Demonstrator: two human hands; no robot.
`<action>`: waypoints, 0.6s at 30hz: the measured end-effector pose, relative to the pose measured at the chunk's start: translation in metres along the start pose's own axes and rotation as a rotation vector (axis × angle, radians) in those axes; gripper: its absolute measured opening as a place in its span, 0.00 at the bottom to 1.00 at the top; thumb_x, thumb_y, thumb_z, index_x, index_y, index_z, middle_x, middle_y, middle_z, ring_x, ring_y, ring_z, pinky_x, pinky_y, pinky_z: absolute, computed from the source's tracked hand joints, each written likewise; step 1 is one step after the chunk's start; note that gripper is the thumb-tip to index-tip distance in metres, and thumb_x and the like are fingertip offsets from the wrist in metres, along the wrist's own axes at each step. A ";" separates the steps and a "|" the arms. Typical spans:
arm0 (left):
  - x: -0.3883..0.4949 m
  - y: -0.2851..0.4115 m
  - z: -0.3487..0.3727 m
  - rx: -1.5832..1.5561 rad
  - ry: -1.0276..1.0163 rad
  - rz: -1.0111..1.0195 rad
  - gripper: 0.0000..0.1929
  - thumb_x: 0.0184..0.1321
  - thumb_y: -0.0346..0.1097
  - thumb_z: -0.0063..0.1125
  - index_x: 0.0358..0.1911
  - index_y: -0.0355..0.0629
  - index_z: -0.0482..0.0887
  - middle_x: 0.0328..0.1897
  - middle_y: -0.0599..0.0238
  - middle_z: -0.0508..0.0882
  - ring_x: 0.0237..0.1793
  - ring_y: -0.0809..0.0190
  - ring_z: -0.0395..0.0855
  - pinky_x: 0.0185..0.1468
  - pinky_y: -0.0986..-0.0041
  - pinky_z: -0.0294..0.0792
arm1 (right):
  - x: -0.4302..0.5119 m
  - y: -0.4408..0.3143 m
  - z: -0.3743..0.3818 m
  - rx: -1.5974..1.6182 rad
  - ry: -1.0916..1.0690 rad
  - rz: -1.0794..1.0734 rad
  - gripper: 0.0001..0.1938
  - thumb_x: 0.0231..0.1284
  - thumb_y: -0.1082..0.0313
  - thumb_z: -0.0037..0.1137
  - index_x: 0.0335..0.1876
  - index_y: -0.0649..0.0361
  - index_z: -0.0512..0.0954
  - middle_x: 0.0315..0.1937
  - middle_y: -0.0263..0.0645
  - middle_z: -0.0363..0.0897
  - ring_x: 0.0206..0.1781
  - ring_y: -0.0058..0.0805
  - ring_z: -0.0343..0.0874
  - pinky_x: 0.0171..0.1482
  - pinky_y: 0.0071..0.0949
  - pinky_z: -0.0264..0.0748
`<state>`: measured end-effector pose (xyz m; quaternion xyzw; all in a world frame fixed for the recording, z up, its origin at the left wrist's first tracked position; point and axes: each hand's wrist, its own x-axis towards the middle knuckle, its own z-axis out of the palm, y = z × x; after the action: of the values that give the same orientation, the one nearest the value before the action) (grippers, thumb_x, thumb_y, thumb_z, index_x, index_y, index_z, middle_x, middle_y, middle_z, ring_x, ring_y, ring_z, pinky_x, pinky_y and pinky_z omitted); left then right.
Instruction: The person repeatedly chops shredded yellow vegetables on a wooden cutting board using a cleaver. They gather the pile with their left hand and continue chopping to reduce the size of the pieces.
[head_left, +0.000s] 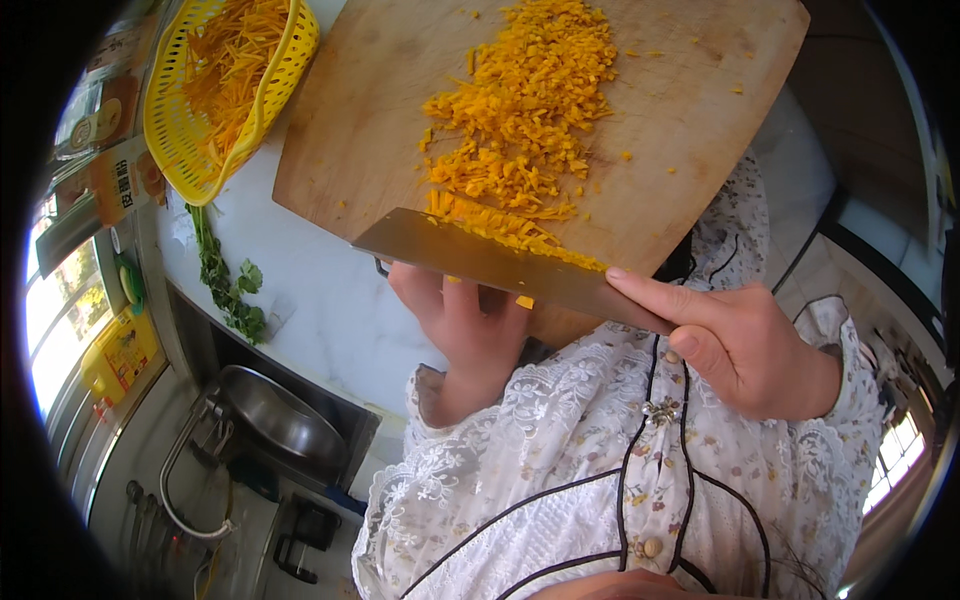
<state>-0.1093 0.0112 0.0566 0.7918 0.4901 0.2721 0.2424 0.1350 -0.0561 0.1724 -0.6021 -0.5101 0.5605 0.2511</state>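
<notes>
My right hand (750, 352) grips a broad-bladed kitchen cleaver (480, 255), with the index finger stretched along the blade. The handle is hidden inside that hand. My left hand (472, 322) is on the near side of the blade, its fingertips partly covered by it; whether they pinch anything is hidden. An orange scrap (525, 302) shows by its fingers. Against the blade's far side lies a row of cut orange vegetable strips (487, 221). Beyond it, finely chopped orange vegetable (525, 97) is heaped on the wooden cutting board (360, 120).
A yellow perforated plastic basket (169, 112) of orange shreds stands left of the board. Green leafy herbs (225, 277) lie on the white marble-look counter (322, 315). A sink with a metal bowl (281, 416) and a faucet (169, 480) sits at lower left. Another knife blade (67, 236) shows at far left.
</notes>
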 end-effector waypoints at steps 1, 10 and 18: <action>-0.003 -0.001 0.001 0.027 0.008 0.009 0.29 0.47 0.29 0.77 0.57 0.36 0.83 0.74 0.46 0.69 0.72 0.42 0.68 0.71 0.59 0.64 | 0.000 0.000 0.000 -0.018 -0.013 0.007 0.24 0.79 0.60 0.53 0.74 0.58 0.72 0.32 0.51 0.84 0.32 0.49 0.86 0.37 0.37 0.81; -0.002 0.001 0.006 0.027 0.054 -0.017 0.21 0.52 0.29 0.74 0.52 0.39 0.87 0.64 0.52 0.81 0.69 0.40 0.71 0.73 0.55 0.61 | -0.002 0.001 0.000 -0.159 -0.017 -0.008 0.26 0.74 0.62 0.59 0.74 0.59 0.72 0.25 0.48 0.81 0.27 0.49 0.83 0.31 0.41 0.79; 0.000 0.004 0.009 0.003 0.063 -0.040 0.18 0.53 0.29 0.73 0.49 0.38 0.89 0.65 0.53 0.83 0.71 0.41 0.71 0.75 0.56 0.61 | -0.001 -0.002 0.003 -0.251 -0.008 0.004 0.27 0.73 0.61 0.61 0.74 0.60 0.72 0.24 0.46 0.80 0.25 0.46 0.82 0.30 0.39 0.80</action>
<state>-0.1004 0.0086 0.0529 0.7733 0.5136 0.2913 0.2310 0.1314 -0.0566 0.1740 -0.6277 -0.5759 0.4952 0.1709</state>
